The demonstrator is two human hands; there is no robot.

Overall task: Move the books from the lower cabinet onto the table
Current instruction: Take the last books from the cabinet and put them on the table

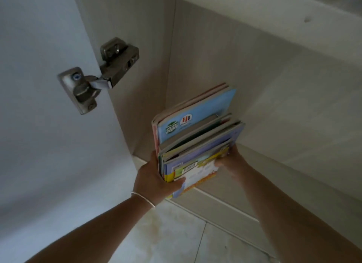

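Observation:
A bundle of several thin, colourful books (195, 137) stands on edge at the front lip of the lower cabinet (264, 86), in its left corner. A light blue cover faces up at the back, and a yellow and white cover with a barcode sits at the front. My left hand (154, 178) clamps the bundle's left side, with the thumb across the front cover. My right hand (233, 160) presses against the right side, fingers on the front book. The table is not in view.
The open cabinet door (39, 125) hangs at the left, with a metal hinge (98, 74) on it. The cabinet's beige back wall and upper shelf edge (293, 17) rise behind the books. Tiled floor (176, 233) lies below my arms.

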